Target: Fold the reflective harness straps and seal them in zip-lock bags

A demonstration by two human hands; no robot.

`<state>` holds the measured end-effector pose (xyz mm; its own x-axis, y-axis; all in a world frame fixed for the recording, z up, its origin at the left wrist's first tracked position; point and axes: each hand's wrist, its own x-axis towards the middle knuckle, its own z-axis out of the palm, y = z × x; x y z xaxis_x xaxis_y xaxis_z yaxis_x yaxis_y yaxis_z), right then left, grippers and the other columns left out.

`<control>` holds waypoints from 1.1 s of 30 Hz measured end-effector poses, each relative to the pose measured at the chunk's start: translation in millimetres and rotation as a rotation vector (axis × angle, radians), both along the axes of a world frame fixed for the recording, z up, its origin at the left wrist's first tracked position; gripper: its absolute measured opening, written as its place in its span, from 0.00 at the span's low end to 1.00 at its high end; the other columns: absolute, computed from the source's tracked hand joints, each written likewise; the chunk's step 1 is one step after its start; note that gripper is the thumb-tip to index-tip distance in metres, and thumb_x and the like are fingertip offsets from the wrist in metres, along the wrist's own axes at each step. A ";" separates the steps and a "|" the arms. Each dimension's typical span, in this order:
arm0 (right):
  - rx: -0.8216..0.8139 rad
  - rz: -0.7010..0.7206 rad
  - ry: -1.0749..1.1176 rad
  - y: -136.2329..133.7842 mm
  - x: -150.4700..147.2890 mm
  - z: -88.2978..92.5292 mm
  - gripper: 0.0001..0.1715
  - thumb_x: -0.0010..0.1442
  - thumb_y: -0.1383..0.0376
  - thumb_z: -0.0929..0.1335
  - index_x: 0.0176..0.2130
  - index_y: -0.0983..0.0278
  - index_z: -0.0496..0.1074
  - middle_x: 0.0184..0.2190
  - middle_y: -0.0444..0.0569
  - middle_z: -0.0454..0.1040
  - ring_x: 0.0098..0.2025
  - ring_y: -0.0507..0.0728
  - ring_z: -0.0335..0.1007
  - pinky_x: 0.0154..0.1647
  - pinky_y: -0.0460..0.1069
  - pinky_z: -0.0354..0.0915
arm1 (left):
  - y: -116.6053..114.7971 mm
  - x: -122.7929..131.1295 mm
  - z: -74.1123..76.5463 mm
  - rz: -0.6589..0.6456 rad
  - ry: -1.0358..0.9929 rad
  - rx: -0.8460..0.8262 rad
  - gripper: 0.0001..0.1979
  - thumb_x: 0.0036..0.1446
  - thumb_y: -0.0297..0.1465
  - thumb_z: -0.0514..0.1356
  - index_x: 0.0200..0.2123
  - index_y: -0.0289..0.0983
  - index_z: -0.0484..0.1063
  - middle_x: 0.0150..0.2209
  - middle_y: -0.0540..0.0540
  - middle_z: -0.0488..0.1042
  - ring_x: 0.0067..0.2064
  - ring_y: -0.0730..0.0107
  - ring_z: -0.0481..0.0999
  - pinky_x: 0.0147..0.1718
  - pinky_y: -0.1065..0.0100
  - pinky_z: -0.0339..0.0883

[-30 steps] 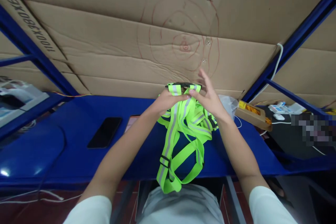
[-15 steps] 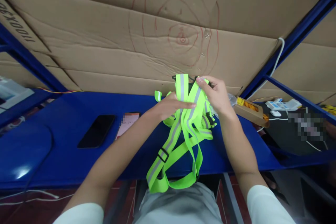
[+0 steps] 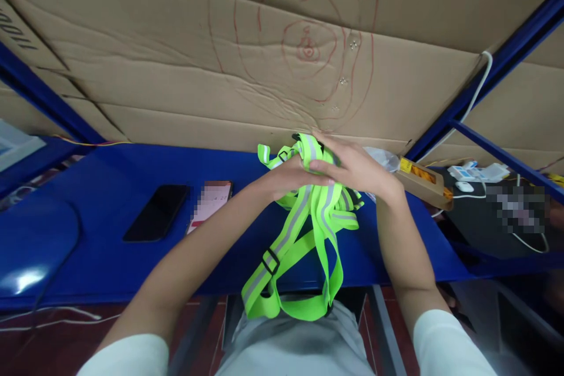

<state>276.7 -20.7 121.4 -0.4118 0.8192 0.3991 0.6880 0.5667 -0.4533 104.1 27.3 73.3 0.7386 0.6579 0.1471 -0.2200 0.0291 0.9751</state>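
Observation:
A neon-green reflective strap harness point(image 3: 293, 226) with grey stripes is bunched at the far side of the blue table, its loops hanging over the front edge toward my lap. A black slide buckle point(image 3: 271, 261) sits on one hanging strap. My left hand point(image 3: 293, 176) is closed around the gathered straps from the left. Over the upper bundle lies my right hand point(image 3: 352, 167), its fingers stretched across the folded straps and touching the left fingers. Parts of the bundle are hidden behind both hands.
On the blue table point(image 3: 101, 188) lie a black phone point(image 3: 157, 212) and a second phone with a lit pink screen point(image 3: 211, 202). A cardboard box with orange contents point(image 3: 425, 182) stands at the right, beside clear plastic point(image 3: 381, 158). Cardboard sheets point(image 3: 176, 70) form the back wall.
My right hand has gone from pinching the strap tops to lying flat over the bundle. The upper straps are folded down lower. The view has shifted slightly.

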 end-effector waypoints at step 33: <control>-0.416 0.001 0.512 -5.7 15.1 12.9 0.23 0.62 0.45 0.70 0.44 0.60 0.75 0.36 0.45 0.77 0.33 0.53 0.71 0.33 0.47 0.66 | -8.6 -12.6 17.4 -0.528 0.145 0.255 0.13 0.61 0.37 0.66 0.45 0.36 0.82 0.47 0.38 0.82 0.50 0.52 0.81 0.51 0.59 0.74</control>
